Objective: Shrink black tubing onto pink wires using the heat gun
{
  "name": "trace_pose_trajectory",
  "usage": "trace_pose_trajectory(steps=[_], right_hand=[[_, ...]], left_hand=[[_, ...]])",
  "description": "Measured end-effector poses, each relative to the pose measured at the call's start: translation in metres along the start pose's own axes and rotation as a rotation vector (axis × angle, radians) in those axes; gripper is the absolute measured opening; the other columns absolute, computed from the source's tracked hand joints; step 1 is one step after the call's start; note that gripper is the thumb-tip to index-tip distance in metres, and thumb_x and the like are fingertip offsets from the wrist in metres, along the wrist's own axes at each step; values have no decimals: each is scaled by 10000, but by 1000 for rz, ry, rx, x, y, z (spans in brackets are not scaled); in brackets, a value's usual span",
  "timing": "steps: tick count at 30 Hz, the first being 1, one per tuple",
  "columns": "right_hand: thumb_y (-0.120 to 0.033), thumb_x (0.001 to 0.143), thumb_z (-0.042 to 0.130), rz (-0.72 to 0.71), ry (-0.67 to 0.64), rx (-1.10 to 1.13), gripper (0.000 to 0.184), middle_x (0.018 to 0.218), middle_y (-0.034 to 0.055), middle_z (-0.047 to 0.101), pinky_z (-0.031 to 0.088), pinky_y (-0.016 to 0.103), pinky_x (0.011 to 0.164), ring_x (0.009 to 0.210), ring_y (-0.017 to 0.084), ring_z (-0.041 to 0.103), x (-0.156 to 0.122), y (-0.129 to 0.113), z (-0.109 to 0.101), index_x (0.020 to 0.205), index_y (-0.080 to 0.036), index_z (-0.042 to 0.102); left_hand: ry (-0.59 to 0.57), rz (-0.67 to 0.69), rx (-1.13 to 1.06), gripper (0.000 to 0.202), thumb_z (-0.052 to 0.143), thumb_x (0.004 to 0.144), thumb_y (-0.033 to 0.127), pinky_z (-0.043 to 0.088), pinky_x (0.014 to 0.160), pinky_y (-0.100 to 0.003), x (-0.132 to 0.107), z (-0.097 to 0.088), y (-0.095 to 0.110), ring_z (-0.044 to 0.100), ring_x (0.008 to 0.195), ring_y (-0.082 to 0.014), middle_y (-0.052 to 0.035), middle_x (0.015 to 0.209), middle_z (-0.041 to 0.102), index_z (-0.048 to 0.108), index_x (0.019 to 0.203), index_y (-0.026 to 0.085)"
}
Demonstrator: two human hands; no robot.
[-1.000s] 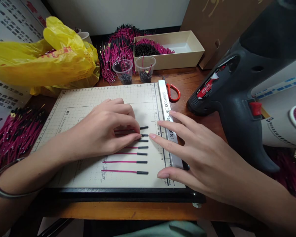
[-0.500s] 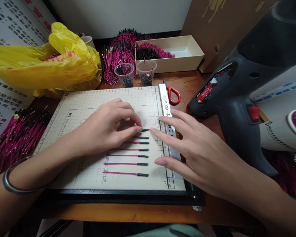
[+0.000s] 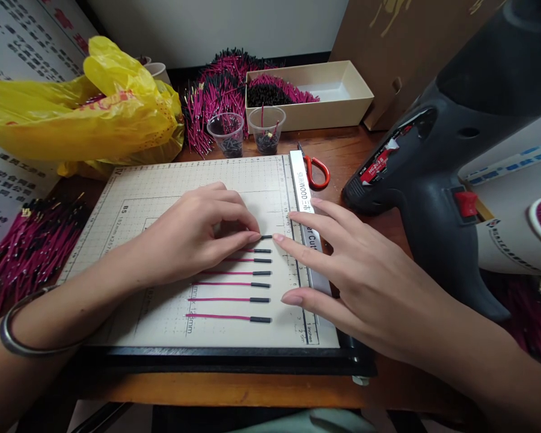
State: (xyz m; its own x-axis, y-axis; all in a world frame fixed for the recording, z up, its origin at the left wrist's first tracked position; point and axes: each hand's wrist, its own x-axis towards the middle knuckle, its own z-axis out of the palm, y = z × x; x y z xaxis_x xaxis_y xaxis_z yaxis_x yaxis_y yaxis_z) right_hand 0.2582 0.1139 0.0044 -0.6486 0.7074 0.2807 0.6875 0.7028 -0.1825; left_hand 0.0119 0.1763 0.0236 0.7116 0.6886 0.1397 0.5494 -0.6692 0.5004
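My left hand (image 3: pixel 207 225) pinches a wire with a black sleeve (image 3: pixel 265 237) between thumb and forefinger; most of this wire is hidden behind the fingers. Fingers spread, my right hand (image 3: pixel 356 264) rests at the board's right side, its index fingertip against the end of the black sleeve. Several magenta wires with black sleeved ends (image 3: pixel 228 299) lie in a row below the left hand, their sleeve ends roughly lined up. They all lie on a cream paper cutter board (image 3: pixel 162 180) printed with grid lines and sizes.
Behind the board stand two clear plastic cups (image 3: pixel 267 129), a cream box (image 3: pixel 315 114) and a heap of wires (image 3: pixel 216 84). Red-handled scissors (image 3: pixel 318 174) lie beside the cutter rail. A dark heat gun (image 3: pixel 433 150) fills the right; a yellow bag (image 3: pixel 130 120) and more wires (image 3: pixel 40 240) are left.
Both hands stay almost in place. The view has shifted slightly, and the wire in my left hand's pinch lies about where it was.
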Motion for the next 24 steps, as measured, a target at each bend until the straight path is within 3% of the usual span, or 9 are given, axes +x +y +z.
trace_pose_trajectory(steps=[24], right_hand=[[-520,1031,403,17,2,22,530,1423,130,583,556,608,1020,1409,396,474,-2,-2,-1,1343,-170,651]], left_hand=[[-26,-3,8,198,601,971,297,449,743,-263,0,-3,3,618,776,-139,-13,842,722,748,889,192]])
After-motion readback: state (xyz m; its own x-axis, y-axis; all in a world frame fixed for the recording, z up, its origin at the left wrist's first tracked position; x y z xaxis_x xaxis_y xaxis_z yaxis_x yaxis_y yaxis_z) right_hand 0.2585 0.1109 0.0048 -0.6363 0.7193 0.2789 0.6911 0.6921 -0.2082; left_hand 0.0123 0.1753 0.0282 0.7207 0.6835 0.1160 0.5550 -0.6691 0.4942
